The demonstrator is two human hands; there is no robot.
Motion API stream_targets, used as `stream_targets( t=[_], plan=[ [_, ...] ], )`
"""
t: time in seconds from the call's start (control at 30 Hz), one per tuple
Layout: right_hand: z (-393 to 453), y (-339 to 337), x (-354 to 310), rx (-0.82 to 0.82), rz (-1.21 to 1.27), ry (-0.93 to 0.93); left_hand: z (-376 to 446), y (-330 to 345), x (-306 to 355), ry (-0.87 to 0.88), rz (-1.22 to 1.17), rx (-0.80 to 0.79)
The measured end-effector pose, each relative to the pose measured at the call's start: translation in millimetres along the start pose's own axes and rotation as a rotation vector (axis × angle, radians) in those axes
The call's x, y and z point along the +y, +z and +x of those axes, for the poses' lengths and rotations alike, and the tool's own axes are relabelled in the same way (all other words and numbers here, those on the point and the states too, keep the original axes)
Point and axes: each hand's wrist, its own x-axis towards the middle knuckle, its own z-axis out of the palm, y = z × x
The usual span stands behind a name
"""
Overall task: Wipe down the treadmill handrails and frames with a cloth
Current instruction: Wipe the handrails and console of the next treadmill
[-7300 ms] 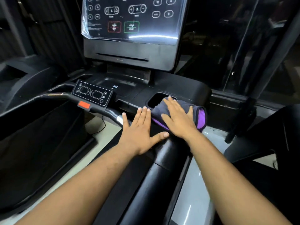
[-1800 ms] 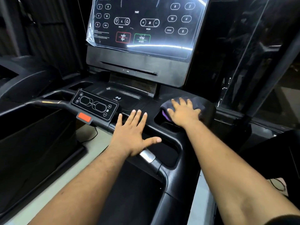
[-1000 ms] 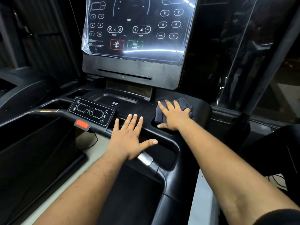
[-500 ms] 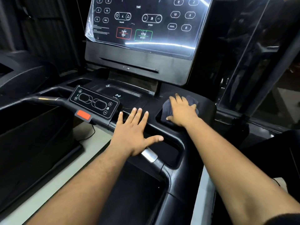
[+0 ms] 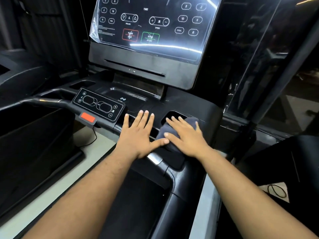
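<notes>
The dark grey cloth (image 5: 172, 131) lies bunched on the black treadmill console deck (image 5: 193, 104), at the near lip of the cup recess (image 5: 174, 116). The right hand (image 5: 185, 136) lies flat on top of it, fingers straight and slightly spread, pressing it down rather than gripping; the fingertips reach over the edge of the recess. The hand looks a little blurred.

Just beside the cloth, on the side away from the recess, the left hand (image 5: 139, 134) rests palm down on the deck's front edge with fingers straight and spread, holding nothing. Its thumb points toward the cloth and touches or nearly touches the right thumb.

Nearer the person than the cloth, a silver pulse-grip plate (image 5: 155, 158) shows on the handlebar (image 5: 174, 176), which curves down into the side rail. Beyond the left hand from the cloth sits a small control pad (image 5: 98, 104) with an orange-red tab (image 5: 87, 117) under it. Above and behind the cloth rises the big display panel (image 5: 155, 23), its screen under a plastic film, with a red stop button and a green start button outlined.
</notes>
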Motion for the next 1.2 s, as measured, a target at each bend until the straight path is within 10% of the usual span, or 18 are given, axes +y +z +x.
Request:
stream_targets(
  t=[0.2, 0.5, 0.87, 1.07, 1.2],
  plan=[
    [50, 8, -22, 0.236, -0.205, 0.213, -1, 1, -3, 0.001, -0.023, 0.028],
    [54, -22, 0, -0.382, -0.221, 0.162, 0, -2, -2, -0.008, -0.008, -0.001],
    [29, -8, -5, -0.206, -0.266, 0.048, 0, -2, -2, 0.000, 0.012, -0.018],
    [60, 3, -35, -0.276, -0.107, 0.309, 4, 0, -1, -0.003, 0.027, -0.027],
    [29, 8, -25, -0.174, -0.136, -0.023, 0, -2, -3, 0.016, 0.009, 0.000]
  ],
)
